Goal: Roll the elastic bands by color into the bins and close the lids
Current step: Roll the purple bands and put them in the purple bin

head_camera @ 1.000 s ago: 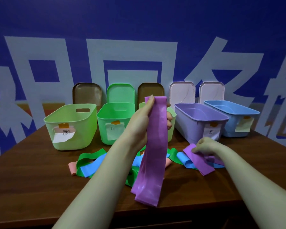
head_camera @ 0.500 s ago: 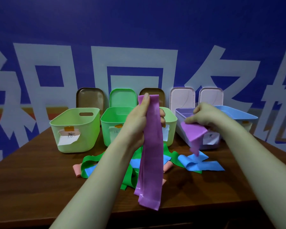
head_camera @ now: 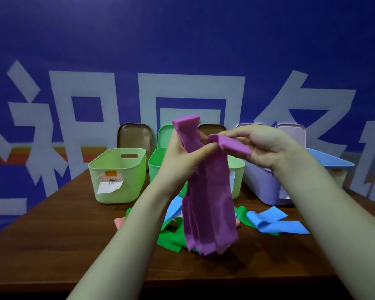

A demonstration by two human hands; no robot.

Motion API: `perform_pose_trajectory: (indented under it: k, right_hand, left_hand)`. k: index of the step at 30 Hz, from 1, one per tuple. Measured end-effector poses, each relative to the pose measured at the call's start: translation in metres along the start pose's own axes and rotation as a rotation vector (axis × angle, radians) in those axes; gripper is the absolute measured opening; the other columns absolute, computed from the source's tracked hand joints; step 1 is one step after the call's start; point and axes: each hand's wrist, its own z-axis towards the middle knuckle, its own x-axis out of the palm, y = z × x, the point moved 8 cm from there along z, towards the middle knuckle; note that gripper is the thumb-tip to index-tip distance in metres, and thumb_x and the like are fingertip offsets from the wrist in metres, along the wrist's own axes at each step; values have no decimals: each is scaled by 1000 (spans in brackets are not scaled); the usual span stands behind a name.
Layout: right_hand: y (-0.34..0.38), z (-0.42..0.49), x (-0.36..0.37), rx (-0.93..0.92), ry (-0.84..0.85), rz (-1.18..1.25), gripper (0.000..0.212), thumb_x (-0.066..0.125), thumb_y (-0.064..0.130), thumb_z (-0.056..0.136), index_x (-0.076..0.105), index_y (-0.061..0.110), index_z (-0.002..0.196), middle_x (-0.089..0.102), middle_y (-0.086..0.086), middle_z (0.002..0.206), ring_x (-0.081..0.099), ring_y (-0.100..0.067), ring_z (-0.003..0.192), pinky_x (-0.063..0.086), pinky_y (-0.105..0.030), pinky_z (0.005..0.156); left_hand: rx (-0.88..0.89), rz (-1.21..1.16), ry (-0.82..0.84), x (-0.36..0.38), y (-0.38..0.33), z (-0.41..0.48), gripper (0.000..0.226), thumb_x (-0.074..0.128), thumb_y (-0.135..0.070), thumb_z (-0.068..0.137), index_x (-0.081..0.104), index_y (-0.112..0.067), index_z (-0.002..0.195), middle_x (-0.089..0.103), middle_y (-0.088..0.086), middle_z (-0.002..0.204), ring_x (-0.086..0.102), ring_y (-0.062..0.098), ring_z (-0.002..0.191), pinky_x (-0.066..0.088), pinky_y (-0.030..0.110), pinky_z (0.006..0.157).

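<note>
My left hand [head_camera: 182,154] grips the top of the purple elastic bands [head_camera: 208,213], which hang down in front of the bins. My right hand [head_camera: 262,146] pinches the end of a second purple band [head_camera: 232,145] and holds it against the first, beside my left thumb. Behind my hands stand the open bins: a light green bin [head_camera: 117,176], a green bin [head_camera: 156,167], a purple bin [head_camera: 260,185] and a blue bin [head_camera: 331,163]. A further pale green bin is mostly hidden behind the bands.
Loose bands lie on the brown table [head_camera: 52,245]: green [head_camera: 169,237], blue [head_camera: 273,221] and pink [head_camera: 119,221]. Lids lean on the blue wall behind the bins: brown [head_camera: 134,135], green [head_camera: 166,135], brown [head_camera: 212,128] and two pale ones [head_camera: 290,133].
My right hand lifted a second purple band off the table and brought it left to meet the band in my left hand. The view tilted upward.
</note>
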Motion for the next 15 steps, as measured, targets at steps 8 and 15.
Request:
perform_pose_trajectory:
  k: [8, 15]
  right_hand:
    - [-5, -3, 19, 22, 18, -222, 17, 52, 1, 91, 65, -1, 80, 59, -8, 63, 54, -9, 43, 45, -17, 40]
    - [15, -6, 7, -381, -299, -557, 40, 42, 38, 100, 62, 9, 80, 60, -2, 58, 56, -10, 45, 46, -23, 48]
  left_hand:
    - [48, 140, 14, -10, -16, 1, 25, 70, -1, 81, 57, -22, 85, 63, -9, 72, 61, -4, 63, 49, 11, 61]
    - [-66, 118, -200, -35, 1, 11, 21, 71, -5, 82, 60, -18, 92, 63, 0, 76, 61, 11, 69, 53, 27, 68]
